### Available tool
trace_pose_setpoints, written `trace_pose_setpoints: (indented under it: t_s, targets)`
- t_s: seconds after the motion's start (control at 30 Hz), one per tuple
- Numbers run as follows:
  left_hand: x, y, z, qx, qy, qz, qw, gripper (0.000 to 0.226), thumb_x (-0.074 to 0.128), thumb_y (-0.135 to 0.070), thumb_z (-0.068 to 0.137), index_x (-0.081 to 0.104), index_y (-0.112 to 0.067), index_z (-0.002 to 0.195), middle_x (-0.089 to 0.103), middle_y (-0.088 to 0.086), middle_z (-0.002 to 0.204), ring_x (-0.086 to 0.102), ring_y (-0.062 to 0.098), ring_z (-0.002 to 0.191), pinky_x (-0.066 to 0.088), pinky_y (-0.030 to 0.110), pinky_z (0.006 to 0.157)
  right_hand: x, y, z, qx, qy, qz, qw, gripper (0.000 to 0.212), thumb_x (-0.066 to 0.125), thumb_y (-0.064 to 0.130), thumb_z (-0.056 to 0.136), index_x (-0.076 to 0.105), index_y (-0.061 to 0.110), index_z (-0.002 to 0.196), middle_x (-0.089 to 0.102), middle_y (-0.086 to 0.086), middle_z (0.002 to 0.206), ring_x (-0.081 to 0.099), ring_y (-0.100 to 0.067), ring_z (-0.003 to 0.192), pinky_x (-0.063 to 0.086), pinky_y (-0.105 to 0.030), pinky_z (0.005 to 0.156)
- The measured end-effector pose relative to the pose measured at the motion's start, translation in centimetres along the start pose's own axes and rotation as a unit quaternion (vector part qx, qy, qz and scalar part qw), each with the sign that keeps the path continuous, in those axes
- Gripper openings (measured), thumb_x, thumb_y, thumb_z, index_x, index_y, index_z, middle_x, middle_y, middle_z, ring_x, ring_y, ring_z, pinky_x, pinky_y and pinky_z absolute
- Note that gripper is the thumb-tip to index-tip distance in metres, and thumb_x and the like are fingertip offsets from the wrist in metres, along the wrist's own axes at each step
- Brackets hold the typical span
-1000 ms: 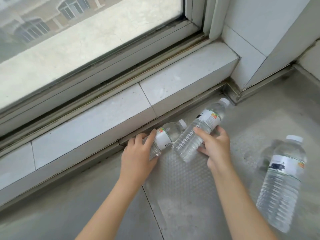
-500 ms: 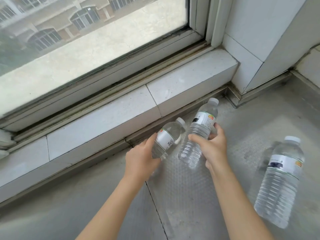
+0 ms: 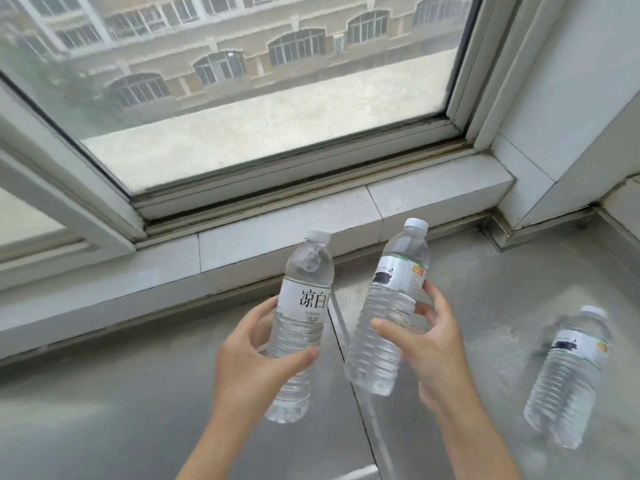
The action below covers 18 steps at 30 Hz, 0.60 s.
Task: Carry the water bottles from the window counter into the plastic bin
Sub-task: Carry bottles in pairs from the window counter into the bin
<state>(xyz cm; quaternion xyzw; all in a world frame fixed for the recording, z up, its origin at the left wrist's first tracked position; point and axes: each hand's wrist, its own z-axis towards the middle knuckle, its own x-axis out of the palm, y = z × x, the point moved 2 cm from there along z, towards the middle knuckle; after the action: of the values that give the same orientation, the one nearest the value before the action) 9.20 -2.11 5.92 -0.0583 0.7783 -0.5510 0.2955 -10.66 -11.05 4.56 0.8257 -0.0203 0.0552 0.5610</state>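
Both hands were up in the lower middle of the frame, each wrapped around a bottle. The left hand [image 3: 256, 362] was closed on the left bottle [image 3: 300, 327], thumb across its front and fingers curled behind, holding it nearly upright with the white cap toward the window; its white label with dark printed characters faced the camera. The right hand [image 3: 433, 351] was clamped on the right bottle [image 3: 391, 313], thumb on the ribbed lower body and fingertips at the label's edge, and that one leaned with its cap tipped toward the upper right. The two held bottles sat just beside each other, apart, both clear of the grey counter [image 3: 104, 393] beneath them. Over at the right edge of the frame a third bottle [image 3: 571, 372] stood on the counter by itself, well apart from the hands, slightly blurred, white cap on top. A thin seam ran down the counter between the two forearms. Behind everything lay the pale tiled sill [image 3: 277, 233] across the middle, and above it the window [image 3: 259, 81] filled the upper half, with a building's arched windows beyond the glass. The plastic bin was not in view.
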Motion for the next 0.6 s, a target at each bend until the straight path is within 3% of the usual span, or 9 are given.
trace_pose_setpoints:
  t_s: [0.2, 0.33, 0.5, 0.6]
  targets:
    - [-7.6, 1.5, -3.6, -0.013, -0.072, -0.08, 0.994, 0.072, 0.095, -0.01, 0.053, 0.064, -0.041, 0.109, 0.077, -0.019, 0.09, 0.072, 0.004, 0.087, 0.053, 0.028, 0.075, 6.2, 0.6, -5.8, -0.046, 0.12, -0.043, 0.991, 0.096, 0.084, 0.004, 0.052, 0.044, 0.038, 0.132, 0.06, 0.002, 0.117, 0.073, -0.016, 0.087, 0.056, -0.034, 0.072]
    - [-13.7, 3.0, -7.4, -0.002, -0.117, -0.138, 0.983, 0.069, 0.094, -0.006, 0.055, 0.064, -0.039, 0.107, 0.078, -0.013, 0.091, 0.074, 0.009, 0.087, 0.055, 0.03, 0.074, 11.2, 0.2, -10.5, -0.076, 0.188, -0.081, 0.976, 0.095, 0.086, 0.012, 0.047, 0.048, 0.05, 0.125, 0.061, 0.002, 0.117, 0.07, -0.02, 0.098, 0.058, -0.041, 0.077]
    - [-22.2, 5.6, -13.5, 0.011, -0.178, -0.2, 0.964, 0.085, 0.099, -0.02, 0.04, 0.06, -0.035, 0.115, 0.078, -0.007, 0.094, 0.074, 0.016, 0.091, 0.056, 0.035, 0.078, 17.8, -0.8, -17.8, -0.109, 0.277, -0.122, 0.947, 0.095, 0.087, -0.006, 0.056, 0.051, 0.046, 0.125, 0.062, 0.004, 0.113, 0.07, -0.018, 0.095, 0.06, -0.042, 0.073]
    - [-27.4, 7.9, -17.8, 0.009, -0.221, -0.221, 0.95, 0.085, 0.099, -0.027, 0.038, 0.058, -0.039, 0.112, 0.078, -0.01, 0.096, 0.074, 0.013, 0.09, 0.057, 0.036, 0.079, 22.2, -2.4, -23.0, -0.12, 0.332, -0.142, 0.925, 0.096, 0.088, -0.006, 0.055, 0.05, 0.045, 0.127, 0.062, 0.003, 0.114, 0.07, -0.017, 0.094, 0.06, -0.041, 0.072]
